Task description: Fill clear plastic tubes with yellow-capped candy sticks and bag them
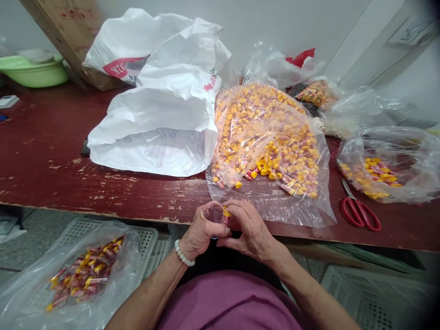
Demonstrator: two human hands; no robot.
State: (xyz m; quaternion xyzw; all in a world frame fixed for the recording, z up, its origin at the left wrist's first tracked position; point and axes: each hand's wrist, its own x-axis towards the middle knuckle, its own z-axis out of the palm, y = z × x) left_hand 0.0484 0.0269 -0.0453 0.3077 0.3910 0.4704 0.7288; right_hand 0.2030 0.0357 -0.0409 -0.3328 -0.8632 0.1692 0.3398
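Observation:
My left hand (202, 228), with a white bead bracelet on its wrist, is curled around a clear plastic tube (215, 214). My right hand (247, 227) pinches a small red-filled tube with a yellow cap (226, 216) right beside it. Both hands are just over the table's front edge, and the fingers hide part of each tube. Behind them lies a clear bag of many yellow-capped tubes (264, 137). To its left, a white woven sack (154, 151) holds empty clear tubes.
Red-handled scissors (359, 211) and a second clear bag of capped tubes (385, 169) lie on the worn red table (68, 169) at right. A third bag (82, 275) rests on a plastic crate (144, 243) at lower left. A green basin (34, 71) stands far left.

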